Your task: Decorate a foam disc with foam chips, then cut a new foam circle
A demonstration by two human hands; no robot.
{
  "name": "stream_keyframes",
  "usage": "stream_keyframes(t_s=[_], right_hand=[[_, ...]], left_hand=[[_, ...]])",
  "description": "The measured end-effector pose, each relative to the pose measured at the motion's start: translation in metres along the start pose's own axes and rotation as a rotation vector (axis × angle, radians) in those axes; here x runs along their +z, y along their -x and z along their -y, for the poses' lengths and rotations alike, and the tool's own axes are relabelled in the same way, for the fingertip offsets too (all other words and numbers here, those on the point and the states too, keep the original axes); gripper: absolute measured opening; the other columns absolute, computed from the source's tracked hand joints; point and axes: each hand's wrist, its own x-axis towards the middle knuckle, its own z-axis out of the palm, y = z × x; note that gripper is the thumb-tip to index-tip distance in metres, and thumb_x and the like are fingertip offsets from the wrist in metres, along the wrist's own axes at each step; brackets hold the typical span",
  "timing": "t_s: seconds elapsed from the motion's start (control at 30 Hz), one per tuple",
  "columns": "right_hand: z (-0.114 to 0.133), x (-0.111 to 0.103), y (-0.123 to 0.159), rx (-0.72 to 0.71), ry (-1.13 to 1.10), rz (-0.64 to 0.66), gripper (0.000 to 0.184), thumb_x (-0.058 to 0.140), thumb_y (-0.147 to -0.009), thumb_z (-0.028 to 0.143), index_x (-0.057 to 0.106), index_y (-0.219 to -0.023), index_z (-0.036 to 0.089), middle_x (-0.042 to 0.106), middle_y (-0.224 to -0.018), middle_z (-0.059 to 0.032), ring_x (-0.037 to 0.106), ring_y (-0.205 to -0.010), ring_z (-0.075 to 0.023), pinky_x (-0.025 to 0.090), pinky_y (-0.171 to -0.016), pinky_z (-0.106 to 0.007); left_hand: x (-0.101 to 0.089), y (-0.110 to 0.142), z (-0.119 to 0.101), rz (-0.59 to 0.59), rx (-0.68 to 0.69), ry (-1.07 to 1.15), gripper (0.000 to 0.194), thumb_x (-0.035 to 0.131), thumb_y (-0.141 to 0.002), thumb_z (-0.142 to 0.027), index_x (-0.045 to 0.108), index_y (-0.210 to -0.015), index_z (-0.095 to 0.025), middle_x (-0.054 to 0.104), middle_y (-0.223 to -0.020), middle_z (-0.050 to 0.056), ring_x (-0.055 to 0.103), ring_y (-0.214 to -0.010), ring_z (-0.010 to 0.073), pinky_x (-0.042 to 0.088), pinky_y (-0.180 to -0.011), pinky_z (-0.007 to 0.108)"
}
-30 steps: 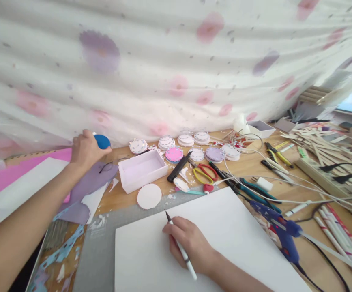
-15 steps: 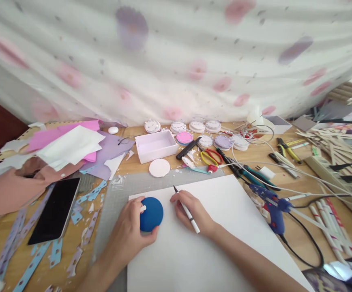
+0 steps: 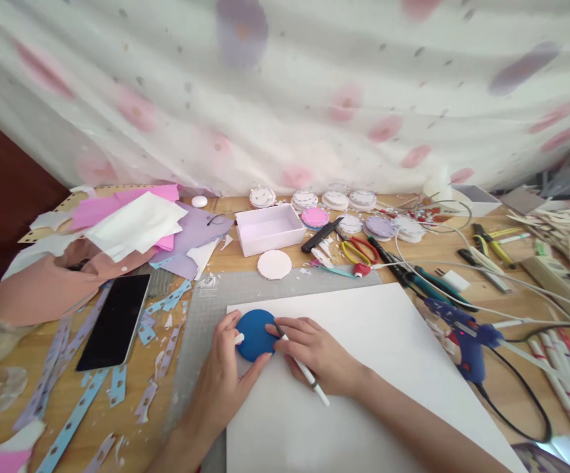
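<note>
A blue disc lies on a large white board near its upper left corner. My left hand is closed around the disc's left edge, the thumb at its lower rim. A small white piece, looking like a pen cap, sticks out between that hand's fingers. In my right hand is a white marker, its dark tip end pointing up-left at the disc's right edge. Right fingertips touch that edge too. Beyond the board lies a pale pink-white disc.
A white open box and several decorated discs stand at the back. Scissors, pliers, and a blue glue gun with cables lie right. A phone, paper strips and coloured sheets cover the left. A grey cutting mat lies under the board.
My right hand has moved left with the marker, from beside the blue disc to touching its right edge. The whole view has shifted slightly; the left hand keeps its hold.
</note>
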Motion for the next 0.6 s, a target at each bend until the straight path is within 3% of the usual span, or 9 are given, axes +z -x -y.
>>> stream_keyframes(t_s=[0.1,0.23,0.4,0.6], right_hand=[[-0.001,0.002,0.0,0.024,0.007,0.035,0.026,0.046,-0.09,0.011,0.052,-0.113,0.019,0.059,-0.134,-0.014,0.043,-0.134,-0.0216,0.043,-0.101,-0.042],[-0.002,0.004,0.004,0.042,0.032,0.035,0.026,0.047,-0.09,0.011,0.052,-0.115,0.019,0.057,-0.136,-0.0158,0.041,-0.136,-0.0216,0.044,-0.101,-0.042],[-0.002,0.005,0.004,0.065,0.07,0.043,0.023,0.049,-0.091,0.014,0.053,-0.113,0.02,0.059,-0.134,-0.0136,0.041,-0.136,-0.02,0.045,-0.099,-0.038],[0.0,0.009,0.002,0.14,0.1,0.041,0.022,0.047,-0.092,0.015,0.053,-0.113,0.02,0.059,-0.134,-0.0135,0.042,-0.134,-0.0204,0.046,-0.094,-0.037]], left_hand=[[-0.014,0.005,-0.004,0.071,0.101,-0.06,0.008,0.051,-0.092,-0.015,0.046,-0.097,-0.019,0.054,-0.13,0.016,0.049,-0.129,0.0259,0.05,-0.099,0.043],[-0.018,0.017,-0.004,0.178,0.203,-0.121,0.012,0.045,-0.093,-0.01,0.052,-0.1,-0.017,0.054,-0.134,0.015,0.046,-0.133,0.0236,0.048,-0.104,0.038],[-0.012,0.02,0.003,0.2,0.242,-0.143,0.018,0.043,-0.094,-0.009,0.054,-0.107,-0.015,0.047,-0.142,0.016,0.041,-0.137,0.0235,0.047,-0.106,0.039],[-0.013,0.012,0.005,0.174,0.321,-0.207,0.016,0.044,-0.093,-0.006,0.056,-0.096,-0.015,0.053,-0.139,0.018,0.044,-0.135,0.0257,0.051,-0.102,0.043]])
